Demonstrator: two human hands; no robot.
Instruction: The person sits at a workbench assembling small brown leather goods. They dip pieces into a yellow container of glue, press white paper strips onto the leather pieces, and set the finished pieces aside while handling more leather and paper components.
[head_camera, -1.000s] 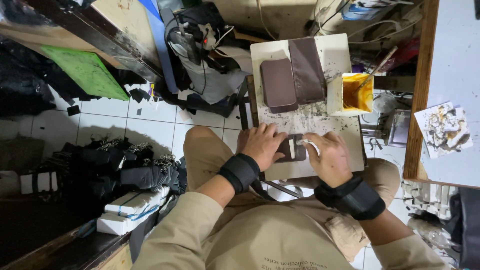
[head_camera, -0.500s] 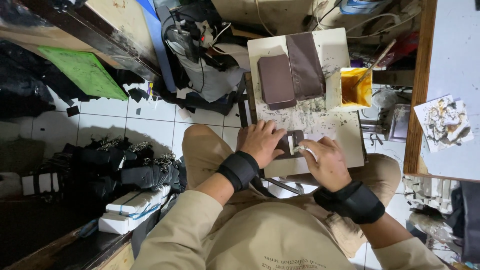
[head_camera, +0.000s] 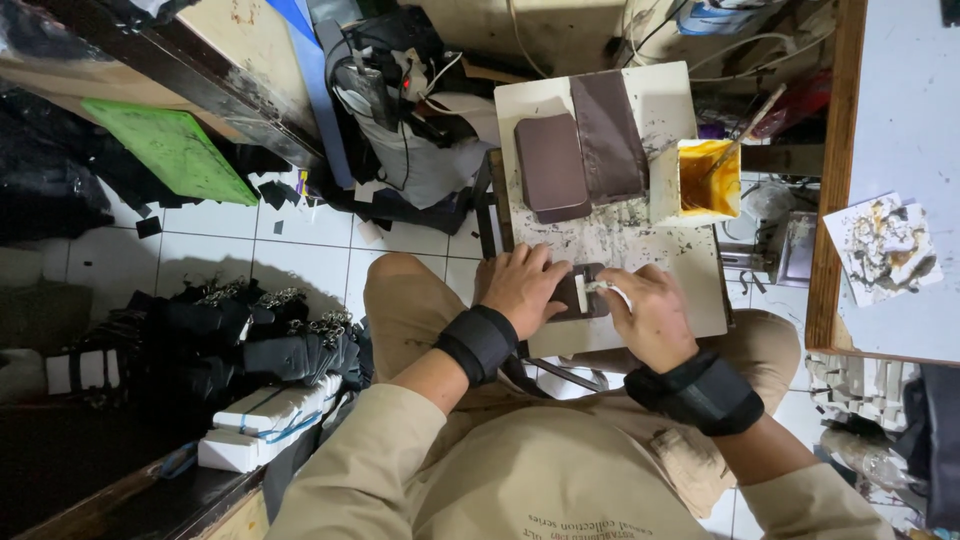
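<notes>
Both hands low, left hand (head_camera: 520, 287) flat, right hand (head_camera: 647, 315) pinching

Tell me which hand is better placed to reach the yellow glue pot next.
Right. The right hand lies directly below the yellow glue pot on the board's right side, while the left hand presses flat on the small dark piece, farther away.

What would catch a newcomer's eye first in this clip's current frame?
Two hands meet at the near edge of a stained white work board: the left hand presses a small dark brown leather piece, the right hand works beside it. Behind lie two larger brown leather pieces and a yellow glue pot to the right.
</notes>
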